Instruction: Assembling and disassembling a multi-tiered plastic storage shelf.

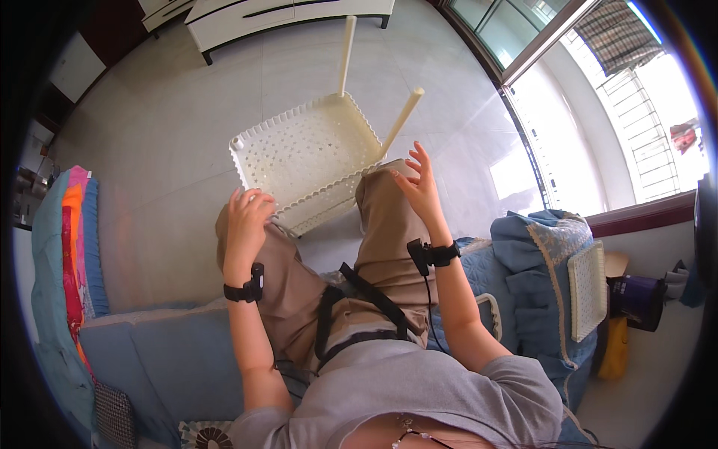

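Observation:
A cream plastic rack shelf [310, 146], shaped like a shallow tray with scalloped rims and small holes in its base, is in front of my knees. Two cream poles rise from its right-hand corners, one far pole [347, 56] and one nearer pole [404, 118]. My left hand [249, 217] is at the near left corner of the shelf, its fingers bent over the rim; the palm side is hidden. Above my right knee, my right hand [420, 185] is raised with fingers apart and nothing in it, a little to the right of the nearer pole's foot.
I sit on a blue sofa [172, 348]. Another cream tray [588, 290] stands on edge by its right arm, beside a dark purple container [636, 301]. A white cabinet [284, 19] is across the tiled floor. Folded bedding [71, 247] is piled at left; a glass door [516, 34] is at right.

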`<state>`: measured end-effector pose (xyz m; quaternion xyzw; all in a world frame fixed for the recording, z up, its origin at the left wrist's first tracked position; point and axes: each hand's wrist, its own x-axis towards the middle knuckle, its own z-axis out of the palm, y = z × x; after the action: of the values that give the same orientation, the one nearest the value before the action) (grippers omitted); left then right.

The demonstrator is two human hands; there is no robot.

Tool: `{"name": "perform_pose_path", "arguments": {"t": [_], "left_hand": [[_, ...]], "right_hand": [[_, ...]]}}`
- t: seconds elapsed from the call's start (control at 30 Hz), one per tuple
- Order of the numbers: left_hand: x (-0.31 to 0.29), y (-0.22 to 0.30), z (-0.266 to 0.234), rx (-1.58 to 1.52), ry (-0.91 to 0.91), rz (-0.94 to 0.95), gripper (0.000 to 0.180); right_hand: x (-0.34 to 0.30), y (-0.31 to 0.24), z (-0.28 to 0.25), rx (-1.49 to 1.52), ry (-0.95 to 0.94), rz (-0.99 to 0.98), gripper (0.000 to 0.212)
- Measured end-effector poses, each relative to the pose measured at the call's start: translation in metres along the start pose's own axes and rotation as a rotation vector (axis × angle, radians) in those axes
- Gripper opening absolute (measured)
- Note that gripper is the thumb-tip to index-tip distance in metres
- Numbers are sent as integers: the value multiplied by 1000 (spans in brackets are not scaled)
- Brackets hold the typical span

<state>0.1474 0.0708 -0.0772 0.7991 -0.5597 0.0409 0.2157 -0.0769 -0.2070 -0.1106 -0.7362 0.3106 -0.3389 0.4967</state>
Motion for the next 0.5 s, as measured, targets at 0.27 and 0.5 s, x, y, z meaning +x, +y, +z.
{"name": "perform_pose_path", "arguments": {"t": [0.27, 0.5], "left_hand": [[17, -1, 14, 354, 192, -78, 24], [25, 76, 71, 51, 152, 62, 73]], "right_hand": [[-7, -41, 22, -58, -214, -117, 30], [-33, -61, 46, -224, -270, -496, 16]]}}
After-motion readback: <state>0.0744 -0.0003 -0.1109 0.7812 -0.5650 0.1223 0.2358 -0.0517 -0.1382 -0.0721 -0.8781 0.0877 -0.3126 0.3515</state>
